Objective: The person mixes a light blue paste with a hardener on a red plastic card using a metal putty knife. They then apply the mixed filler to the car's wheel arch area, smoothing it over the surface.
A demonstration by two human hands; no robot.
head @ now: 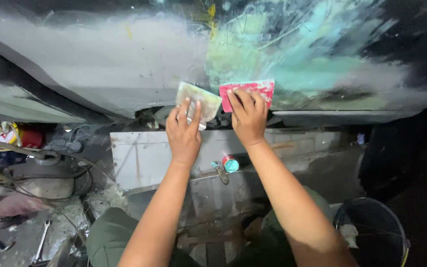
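My left hand (pixel 184 132) holds a pale, filler-smeared spreader card (pixel 198 101) by its lower edge against the bottom of a car body panel (pixel 124 59). Beside it my right hand (pixel 248 116) presses a red spreader card (pixel 249 90) flat on the same panel, fingers spread over it. The panel above carries a wide patch of greenish and grey filler (pixel 292 49), sanded and streaked. The two cards sit side by side and nearly touch.
A grey metal sheet (pixel 139 158) lies on the floor under the panel, with a small teal and red can (pixel 231 163) and a tool beside it. Clutter, cables and a wrench (pixel 41 241) fill the left. A dark bucket (pixel 371 232) stands at lower right.
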